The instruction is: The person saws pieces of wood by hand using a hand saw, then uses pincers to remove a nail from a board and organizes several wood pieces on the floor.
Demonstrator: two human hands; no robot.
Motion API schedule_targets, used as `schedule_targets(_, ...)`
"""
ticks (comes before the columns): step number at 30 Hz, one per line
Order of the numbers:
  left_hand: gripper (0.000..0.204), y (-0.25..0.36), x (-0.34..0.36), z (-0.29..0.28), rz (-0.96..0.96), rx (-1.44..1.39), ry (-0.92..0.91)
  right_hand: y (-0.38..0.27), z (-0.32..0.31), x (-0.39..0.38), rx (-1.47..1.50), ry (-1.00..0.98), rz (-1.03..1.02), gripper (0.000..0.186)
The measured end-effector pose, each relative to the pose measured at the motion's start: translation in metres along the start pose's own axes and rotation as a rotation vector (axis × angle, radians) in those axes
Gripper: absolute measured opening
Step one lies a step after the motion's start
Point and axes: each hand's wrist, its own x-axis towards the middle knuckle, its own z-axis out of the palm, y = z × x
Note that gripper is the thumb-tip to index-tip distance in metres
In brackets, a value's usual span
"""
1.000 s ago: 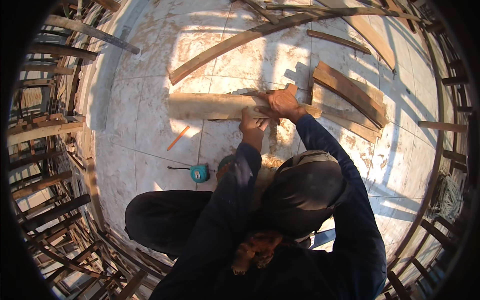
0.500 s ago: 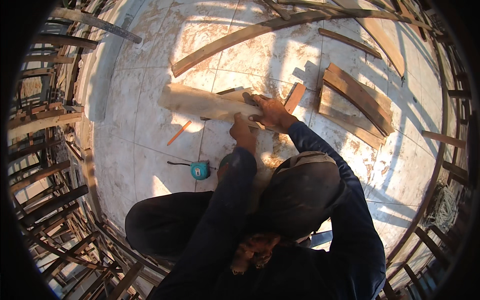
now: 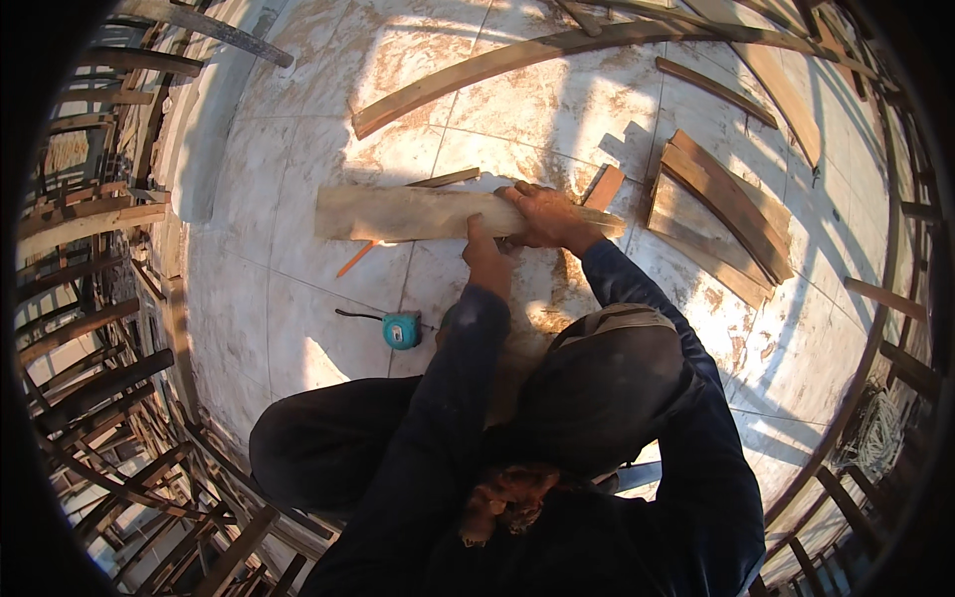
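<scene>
A pale wooden board (image 3: 383, 214) lies crosswise in front of me, above or on other wood on the tiled floor. My left hand (image 3: 488, 256) grips its near edge, with the thumb over the top. My right hand (image 3: 545, 215) wraps over it just to the right, fingers curled at the far edge. Both hands are closed on the board. From behind it pokes a thin dark strip of wood (image 3: 448, 178), and by its right end a reddish wood piece (image 3: 604, 187). An orange pencil (image 3: 354, 260) lies partly covered by the board's near edge.
A teal tape measure (image 3: 401, 330) with a dark strap rests left of my knees. Several stacked planks (image 3: 721, 214) lie to the right. A long curved beam (image 3: 497, 72) and a narrow stick (image 3: 716, 92) lie farther off. Wooden framing (image 3: 99, 388) lines the left side.
The board has turned, its right end swinging away from me and its left end coming slightly nearer. It now overlaps the pencil's far end. Both hands have kept their grip.
</scene>
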Motion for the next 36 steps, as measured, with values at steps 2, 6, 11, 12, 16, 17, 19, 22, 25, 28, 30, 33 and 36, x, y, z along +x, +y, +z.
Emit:
schedule_targets(2, 0.057, -0.003, -0.001, -0.002, -0.057, -0.034, -0.079, 0.008, 0.000, -0.002, -0.021, -0.034, -0.003, 0.075)
schedule_targets(6, 0.060, -0.015, 0.004, -0.009, -0.112, 0.058, -0.185, 0.022, -0.001, -0.009, 0.016, 0.019, -0.028, 0.078)
schedule_targets(11, 0.069, -0.023, 0.013, -0.001, -0.281, 0.060, -0.114, 0.033, -0.007, -0.014, 0.049, -0.002, -0.009, 0.077)
schedule_targets(12, 0.068, -0.021, 0.011, -0.001, -0.325, 0.076, -0.099, 0.034, -0.008, -0.015, 0.077, 0.009, -0.047, 0.077)
schedule_targets(16, 0.062, 0.004, -0.003, -0.006, -0.448, 0.392, -0.201, 0.033, -0.009, -0.016, 0.031, -0.002, -0.007, 0.080)
schedule_targets(17, 0.057, 0.012, -0.005, -0.007, -0.291, 0.688, -0.245, 0.033, -0.008, -0.016, 0.034, -0.011, -0.003, 0.081)
schedule_targets(19, 0.047, 0.032, -0.006, -0.013, 0.223, 1.272, -0.194, 0.033, -0.006, -0.017, 0.013, 0.009, -0.027, 0.082)
schedule_targets(22, 0.041, 0.055, 0.010, -0.015, 1.168, 1.608, 0.011, 0.034, -0.002, -0.018, -0.014, 0.048, -0.039, 0.082)
schedule_targets(25, 0.051, 0.072, 0.037, -0.014, 1.566, 1.664, -0.240, 0.036, 0.000, -0.020, -0.016, -0.025, 0.043, 0.080)
schedule_targets(28, 0.060, 0.072, 0.055, -0.015, 1.466, 1.849, -0.314, 0.034, -0.006, -0.022, -0.030, -0.015, 0.054, 0.080)
schedule_targets(30, 0.060, 0.067, 0.059, -0.016, 1.501, 1.805, -0.375, 0.030, -0.014, -0.025, -0.010, -0.005, 0.102, 0.080)
schedule_targets(33, 0.056, 0.060, 0.057, -0.016, 1.624, 1.717, -0.320, 0.020, -0.020, -0.034, -0.095, 0.059, 0.053, 0.081)
schedule_targets(36, 0.057, 0.058, 0.058, -0.012, 1.607, 1.794, -0.319, 0.012, -0.003, -0.051, -0.240, 0.408, -0.022, 0.080)
